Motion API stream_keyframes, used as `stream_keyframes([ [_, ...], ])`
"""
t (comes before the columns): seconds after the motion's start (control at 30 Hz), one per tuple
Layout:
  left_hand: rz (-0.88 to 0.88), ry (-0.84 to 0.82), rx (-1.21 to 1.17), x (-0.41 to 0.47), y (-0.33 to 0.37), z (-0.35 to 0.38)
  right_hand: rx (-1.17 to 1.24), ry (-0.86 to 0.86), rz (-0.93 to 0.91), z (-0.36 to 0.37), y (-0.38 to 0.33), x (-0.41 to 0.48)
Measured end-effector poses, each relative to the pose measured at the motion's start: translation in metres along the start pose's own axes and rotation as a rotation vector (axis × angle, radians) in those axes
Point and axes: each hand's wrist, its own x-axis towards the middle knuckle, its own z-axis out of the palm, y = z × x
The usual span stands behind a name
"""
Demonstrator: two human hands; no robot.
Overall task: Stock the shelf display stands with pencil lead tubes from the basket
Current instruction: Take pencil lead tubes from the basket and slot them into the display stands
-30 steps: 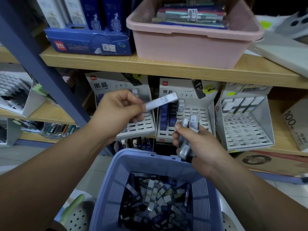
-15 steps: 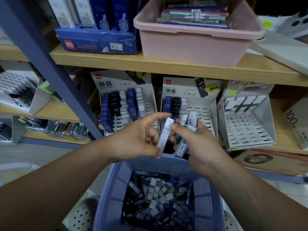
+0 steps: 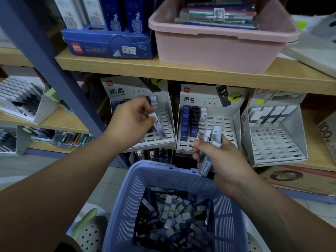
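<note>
- One clear tube (image 3: 157, 125) marked "HB 0.7" is pinched by its upper end in the left hand (image 3: 131, 122). In the head view, its lower end points down at the slotted face of the left stand (image 3: 168, 108).
- The right hand (image 3: 225, 160) is curled round a small bundle of spare tubes (image 3: 209, 142). It holds them upright just in front of the middle stand (image 3: 227, 122), above the rim of the basket (image 3: 156, 167). The two hands are apart.
- Most of the stock, the loose tubes (image 3: 171, 215), lies jumbled in the blue basket below.
- To seat this tube well, I would line its lower end up with a free slot beside the white column. It should stay parallel to its neighbours and go straight in, so the card face does not buckle.
- The label is best turned outward, and the colour matched to the column. The middle stand is sorted into blue, black and white.
- The right-hand bundle needs a firm grip, since a loosened tube would likely drop back into the basket.
- Both stand headers read "黑晶" with a red logo patch in the corner. The middle header pictures a tube marked "HB 0.7", and the blue tubes below it show "HB 0.7".
- One right-hand tube shows "HB", and others show barcodes.
- On the upper shelf, the blue box (image 3: 109, 46) carries a red "deli" logo. Its price sticker is too blurred to read beyond a "5".
- At far right, the carton (image 3: 327, 131) reads "100".
</note>
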Motion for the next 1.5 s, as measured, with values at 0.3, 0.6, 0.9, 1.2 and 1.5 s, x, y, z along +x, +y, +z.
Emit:
stream_keyframes([
  [0.3, 0.154, -0.008, 0.253, 0.009, -0.003, 0.005, 0.025, 0.002, 0.017, -0.007, -0.004, 0.001],
  [0.6, 0.204, 0.005, 0.343, 0.011, -0.006, -0.001, 0.019, 0.001, 0.040, -0.010, -0.006, 0.000],
  [0.9, 0.348, -0.069, 0.440, 0.010, -0.015, 0.011, 0.013, -0.048, 0.082, -0.010, -0.006, -0.002],
  [1.2, -0.123, -0.244, -0.212, -0.032, 0.051, 0.024, -0.107, -0.221, 0.112, 0.003, -0.005, -0.010],
  [1.5, -0.420, -0.352, -0.426, -0.056, 0.056, 0.037, -0.138, -0.238, 0.143, 0.006, 0.002, -0.028],
])
